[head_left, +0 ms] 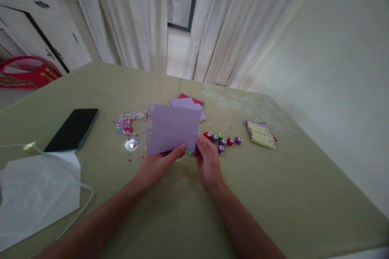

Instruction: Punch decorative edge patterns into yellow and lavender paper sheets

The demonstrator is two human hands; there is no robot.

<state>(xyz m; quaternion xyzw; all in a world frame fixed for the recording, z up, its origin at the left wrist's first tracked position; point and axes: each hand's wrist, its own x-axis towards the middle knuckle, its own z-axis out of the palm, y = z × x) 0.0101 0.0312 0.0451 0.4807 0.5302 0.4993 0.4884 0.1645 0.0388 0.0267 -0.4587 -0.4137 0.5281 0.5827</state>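
Note:
My left hand [158,166] pinches the lower edge of a lilac paper sheet [173,127], which is held up above the table and has small shapes punched along its left edge. My right hand [208,162] is closed at the sheet's lower right corner, around something small that I cannot make out. Just right of that hand lie several small craft punches [223,139] in red, purple and green. A heap of coloured paper confetti [129,121] lies left of the sheet.
A black phone [73,128] lies at the left, with a white plastic bag [33,194] and a cable in front of it. Coloured paper sheets [190,103] are stacked behind the lilac one. Punched paper pieces [260,133] lie at the right. The green table [273,194] ends at right.

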